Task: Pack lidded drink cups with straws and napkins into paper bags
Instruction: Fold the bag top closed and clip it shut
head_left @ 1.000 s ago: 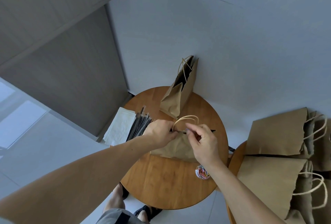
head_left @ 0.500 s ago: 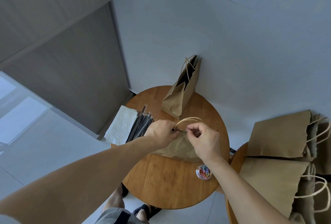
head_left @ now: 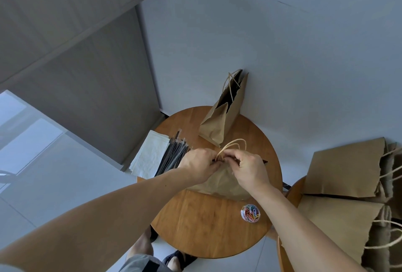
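Note:
A brown paper bag (head_left: 221, 181) stands on the round wooden table (head_left: 204, 224), its top edges pressed together. My left hand (head_left: 199, 166) and my right hand (head_left: 250, 169) both pinch the bag's top edge, close together under its twine handles (head_left: 233, 144). What is inside the bag is hidden. A second paper bag (head_left: 224, 115) stands open at the table's far edge. Black wrapped straws (head_left: 174, 155) and white napkins (head_left: 150, 155) lie at the table's left side.
A small clear tub of coloured paper clips (head_left: 250, 213) sits near the table's right front. Several paper bags (head_left: 348, 184) lie stacked on a second surface at the right. A grey wall stands behind the table. My feet show below the table.
My right hand has slid left along the bag's top edge until it meets my left hand. The handles now stand up above both hands.

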Demonstrator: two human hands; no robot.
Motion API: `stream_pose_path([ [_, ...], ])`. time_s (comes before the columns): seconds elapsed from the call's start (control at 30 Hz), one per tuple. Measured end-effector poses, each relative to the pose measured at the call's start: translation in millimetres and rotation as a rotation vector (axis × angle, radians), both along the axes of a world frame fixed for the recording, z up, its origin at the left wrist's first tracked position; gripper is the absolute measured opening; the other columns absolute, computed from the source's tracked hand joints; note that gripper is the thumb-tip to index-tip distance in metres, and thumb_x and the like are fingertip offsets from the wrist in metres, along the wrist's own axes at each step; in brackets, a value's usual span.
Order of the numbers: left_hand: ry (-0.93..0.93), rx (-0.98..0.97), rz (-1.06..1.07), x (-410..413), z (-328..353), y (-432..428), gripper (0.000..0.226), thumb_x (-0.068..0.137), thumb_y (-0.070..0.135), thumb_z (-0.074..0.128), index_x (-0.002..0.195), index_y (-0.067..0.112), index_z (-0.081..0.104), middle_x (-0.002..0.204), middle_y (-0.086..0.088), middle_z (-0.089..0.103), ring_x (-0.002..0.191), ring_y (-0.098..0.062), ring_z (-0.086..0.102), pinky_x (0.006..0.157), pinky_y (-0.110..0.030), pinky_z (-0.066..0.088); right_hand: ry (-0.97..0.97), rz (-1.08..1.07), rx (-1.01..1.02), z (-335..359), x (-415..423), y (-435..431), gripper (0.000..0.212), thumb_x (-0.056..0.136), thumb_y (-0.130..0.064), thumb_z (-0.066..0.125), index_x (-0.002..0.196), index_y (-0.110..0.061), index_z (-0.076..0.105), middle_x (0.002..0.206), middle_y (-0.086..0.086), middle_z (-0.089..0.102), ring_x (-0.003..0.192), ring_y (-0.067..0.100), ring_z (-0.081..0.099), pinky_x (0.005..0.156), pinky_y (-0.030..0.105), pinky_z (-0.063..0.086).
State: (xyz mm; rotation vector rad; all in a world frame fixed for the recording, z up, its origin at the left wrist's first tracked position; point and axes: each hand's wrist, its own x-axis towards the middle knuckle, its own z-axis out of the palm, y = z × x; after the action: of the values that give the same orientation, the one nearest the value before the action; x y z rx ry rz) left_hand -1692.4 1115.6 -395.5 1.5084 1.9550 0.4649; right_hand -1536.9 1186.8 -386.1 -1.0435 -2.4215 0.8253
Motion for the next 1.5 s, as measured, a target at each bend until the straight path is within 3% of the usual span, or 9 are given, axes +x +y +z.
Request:
stream_pose_path([
  [0.17, 0.000, 0.008, 0.009, -0.3, -3.0, -0.7, 0.016, 0.097, 0.032, 0.054, 0.083, 0.027, 0.061, 0.062, 0.014, 0.045, 0.068, -0.013, 0.048, 0.059, -0.027, 0.032, -0.038, -0.019, -0.089, -2.4, 1.1, 1.4, 0.025, 0.089, -0.014, 0.072, 0.114, -0.014, 0.072, 0.100, -0.004, 0.076, 0.091, 0.009, 0.069, 0.083, 0.020, 0.055],
  [0.33, 0.017, 0.025, 0.007, 0.6, -3.4, 0.1, 0.016, 0.096, 0.032, 0.055, 0.102, 0.026, 0.069, 0.089, 0.004, 0.068, 0.081, -0.019, 0.062, 0.065, -0.031, 0.043, 0.052, -0.187, -0.203, -4.7, 3.6, 3.2, 0.021, 0.086, -0.013, 0.074, 0.107, -0.014, 0.072, 0.092, -0.006, 0.073, 0.075, 0.005, 0.069, 0.072, 0.022, 0.058],
  [0.5, 0.039, 0.026, 0.022, 1.9, -7.4, -1.1, 0.021, 0.094, 0.034, 0.056, 0.108, 0.027, 0.070, 0.096, 0.004, 0.072, 0.087, -0.018, 0.065, 0.074, -0.031, 0.048, 0.099, -0.241, -0.270, -7.3, 4.4, 1.2, 0.011, 0.085, -0.013, 0.075, 0.095, -0.017, 0.075, 0.084, -0.011, 0.072, 0.061, 0.001, 0.067, 0.062, 0.013, 0.053],
  [0.73, 0.014, 0.003, 0.033, -1.1, -7.7, -0.4, 0.019, 0.096, 0.033, 0.055, 0.105, 0.023, 0.069, 0.093, 0.002, 0.071, 0.087, -0.019, 0.064, 0.076, -0.034, 0.050, 0.036, -0.200, -0.410, -6.8, 3.0, 0.4, 0.022, 0.091, -0.007, 0.068, 0.107, -0.021, 0.069, 0.082, -0.019, 0.069, 0.066, -0.001, 0.068, 0.064, 0.009, 0.052],
  [0.83, -0.004, 0.011, 0.045, 0.3, -7.8, -1.9, 0.018, 0.096, 0.032, 0.056, 0.105, 0.024, 0.069, 0.093, 0.003, 0.071, 0.087, -0.018, 0.064, 0.076, -0.033, 0.050, 0.021, -0.203, -0.384, -4.8, 3.2, 1.6, 0.015, 0.089, -0.006, 0.070, 0.097, -0.019, 0.071, 0.077, -0.018, 0.068, 0.065, -0.002, 0.068, 0.064, 0.009, 0.052],
  [0.93, -0.015, 0.035, 0.049, 1.5, -7.2, -1.0, 0.018, 0.096, 0.031, 0.057, 0.108, 0.026, 0.069, 0.095, 0.003, 0.071, 0.088, -0.017, 0.064, 0.075, -0.029, 0.048, 0.070, -0.215, -0.349, -1.4, 2.0, 0.4, 0.020, 0.087, -0.007, 0.073, 0.087, -0.027, 0.072, 0.079, -0.017, 0.070, 0.065, 0.001, 0.069, 0.064, 0.014, 0.054],
  [1.1, -0.003, 0.044, 0.056, 0.2, -8.6, -2.0, 0.020, 0.096, 0.030, 0.057, 0.113, 0.024, 0.065, 0.097, 0.001, 0.072, 0.090, -0.019, 0.065, 0.078, -0.033, 0.050, 0.112, -0.217, -0.282, 0.7, -2.8, -0.9, 0.018, 0.085, -0.014, 0.075, 0.086, -0.031, 0.073, 0.083, -0.019, 0.071, 0.068, 0.005, 0.067, 0.066, 0.018, 0.054],
  [1.23, 0.004, 0.091, 0.053, -0.4, -10.3, -3.5, 0.019, 0.096, 0.030, 0.056, 0.112, 0.025, 0.067, 0.094, 0.003, 0.072, 0.087, -0.018, 0.065, 0.071, -0.025, 0.043, 0.060, -0.217, -0.276, -3.1, -5.8, 2.9, 0.009, 0.087, -0.017, 0.073, 0.093, -0.022, 0.076, 0.085, -0.013, 0.072, 0.067, 0.004, 0.064, 0.068, 0.022, 0.054],
  [1.5, 0.043, 0.132, 0.038, 1.1, -12.6, -2.9, 0.018, 0.098, 0.030, 0.054, 0.100, 0.021, 0.069, 0.085, 0.000, 0.071, 0.081, -0.024, 0.064, 0.070, -0.028, 0.031, -0.051, -0.163, -0.205, -8.5, -4.7, 6.8, 0.012, 0.090, -0.019, 0.070, 0.101, -0.019, 0.075, 0.088, -0.015, 0.070, 0.077, -0.003, 0.062, 0.072, 0.007, 0.048],
])
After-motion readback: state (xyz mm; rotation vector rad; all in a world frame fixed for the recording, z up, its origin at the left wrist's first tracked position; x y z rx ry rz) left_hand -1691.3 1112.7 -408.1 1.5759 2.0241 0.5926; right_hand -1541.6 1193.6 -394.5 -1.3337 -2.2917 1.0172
